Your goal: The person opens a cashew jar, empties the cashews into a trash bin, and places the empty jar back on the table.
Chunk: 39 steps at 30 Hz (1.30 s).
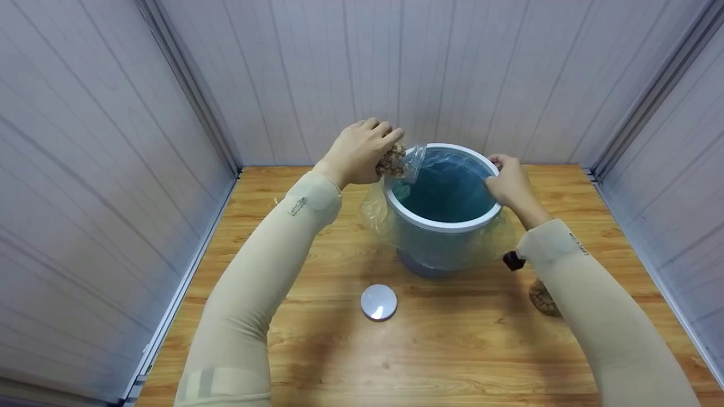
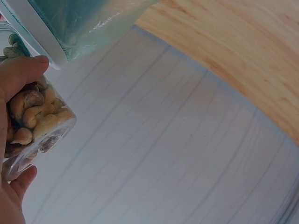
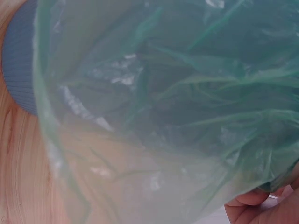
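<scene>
"Wood-grain tabletop; any risks?"
"Head: my left hand grips a tilted nut jar at the bin rim my right hand pinches. Tipping short could scatter nuts."
"Left wrist?"
"Smooth plastic jar might slip."
"Right wrist?"
"Tugging could free the loose liner."

Soft light left faint shadows on the worktop and a bright glint on the white disc; the right wrist view looked hazy, highlights streaking the green bag.
</scene>
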{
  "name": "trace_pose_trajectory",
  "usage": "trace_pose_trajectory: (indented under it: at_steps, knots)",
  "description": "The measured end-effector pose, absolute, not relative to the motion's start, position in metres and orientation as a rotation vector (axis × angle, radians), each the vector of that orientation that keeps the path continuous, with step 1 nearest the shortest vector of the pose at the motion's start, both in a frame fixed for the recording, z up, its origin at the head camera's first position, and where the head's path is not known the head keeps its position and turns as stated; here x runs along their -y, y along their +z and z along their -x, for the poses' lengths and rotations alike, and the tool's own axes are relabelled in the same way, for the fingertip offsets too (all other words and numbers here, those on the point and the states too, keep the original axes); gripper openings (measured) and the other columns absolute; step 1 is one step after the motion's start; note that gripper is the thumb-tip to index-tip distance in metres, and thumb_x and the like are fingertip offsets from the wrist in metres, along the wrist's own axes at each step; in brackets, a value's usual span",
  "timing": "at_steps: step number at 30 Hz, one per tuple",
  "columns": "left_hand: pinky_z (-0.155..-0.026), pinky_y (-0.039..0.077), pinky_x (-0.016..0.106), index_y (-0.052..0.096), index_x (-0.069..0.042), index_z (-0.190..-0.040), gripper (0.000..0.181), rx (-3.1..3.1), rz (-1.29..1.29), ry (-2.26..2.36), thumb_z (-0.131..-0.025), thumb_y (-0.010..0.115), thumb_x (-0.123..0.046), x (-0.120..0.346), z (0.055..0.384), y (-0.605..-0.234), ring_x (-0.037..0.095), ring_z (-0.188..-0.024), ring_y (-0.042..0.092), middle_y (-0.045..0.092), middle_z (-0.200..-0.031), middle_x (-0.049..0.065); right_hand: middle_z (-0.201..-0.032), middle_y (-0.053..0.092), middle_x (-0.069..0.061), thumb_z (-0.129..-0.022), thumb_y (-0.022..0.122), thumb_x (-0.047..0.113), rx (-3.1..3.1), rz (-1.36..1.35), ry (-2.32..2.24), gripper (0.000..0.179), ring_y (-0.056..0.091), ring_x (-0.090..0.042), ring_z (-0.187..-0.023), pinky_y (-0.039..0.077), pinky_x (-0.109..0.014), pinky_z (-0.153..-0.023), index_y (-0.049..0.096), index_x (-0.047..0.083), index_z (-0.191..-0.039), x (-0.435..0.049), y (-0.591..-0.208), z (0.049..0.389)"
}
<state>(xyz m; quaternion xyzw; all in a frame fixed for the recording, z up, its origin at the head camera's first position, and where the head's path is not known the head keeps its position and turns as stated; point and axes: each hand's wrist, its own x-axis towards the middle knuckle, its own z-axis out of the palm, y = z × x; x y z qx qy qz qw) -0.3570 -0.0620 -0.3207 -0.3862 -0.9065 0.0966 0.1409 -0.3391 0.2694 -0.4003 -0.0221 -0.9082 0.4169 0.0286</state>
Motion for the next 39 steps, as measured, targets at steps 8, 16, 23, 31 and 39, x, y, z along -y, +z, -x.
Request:
trace_pose_trajectory:
  at_steps: [8,16,23,31,39]
  knots:
    - [-0.119,0.051,0.050,0.046,-0.012,-0.156,0.074,2.605,1.115,0.295,-0.093,0.081,-0.026,0.0630,0.3557,-0.3188,0.038,-0.132,0.061,0.061,-0.147,0.016,-0.139,0.059,-0.033,-0.093,0.049,-0.006,2.826,0.087,1.321,0.058,0.058,-0.042,-0.124,0.055,-0.058,-0.110,0.050,-0.009,-0.151,-0.2674,-0.3979,0.3381]
    - [-0.118,0.051,0.050,0.048,-0.012,-0.154,0.073,2.588,1.126,0.313,-0.094,0.083,-0.031,0.0614,0.3553,-0.3178,0.037,-0.129,0.061,0.062,-0.144,0.016,-0.139,0.059,-0.032,-0.093,0.051,-0.005,2.829,0.096,1.302,0.058,0.058,-0.041,-0.122,0.055,-0.055,-0.107,0.051,-0.008,-0.151,-0.2665,-0.3979,0.3384]
    - [-0.120,0.050,0.048,0.046,-0.014,-0.160,0.079,2.600,1.125,0.306,-0.092,0.084,-0.032,0.0605,0.3548,-0.3185,0.037,-0.133,0.060,0.061,-0.149,0.015,-0.141,0.060,-0.032,-0.092,0.050,-0.004,2.836,0.101,1.292,0.059,0.059,-0.042,-0.124,0.056,-0.057,-0.108,0.052,-0.007,-0.151,-0.2656,-0.3975,0.3376]
    - [-0.118,0.052,0.049,0.047,-0.013,-0.157,0.077,2.582,1.130,0.319,-0.091,0.084,-0.028,0.0610,0.3543,-0.3199,0.037,-0.130,0.061,0.062,-0.144,0.015,-0.135,0.063,-0.031,-0.089,0.052,-0.004,2.818,0.076,1.267,0.059,0.061,-0.038,-0.117,0.057,-0.048,-0.099,0.055,-0.007,-0.148,-0.2664,-0.3993,0.3385]
    - [-0.120,0.050,0.047,0.047,-0.014,-0.158,0.078,2.581,1.127,0.321,-0.091,0.085,-0.028,0.0604,0.3551,-0.3186,0.036,-0.130,0.060,0.062,-0.146,0.014,-0.137,0.061,-0.030,-0.092,0.051,-0.005,2.830,0.098,1.299,0.057,0.060,-0.039,-0.119,0.057,-0.054,-0.105,0.053,-0.007,-0.149,-0.2666,-0.3980,0.3383]
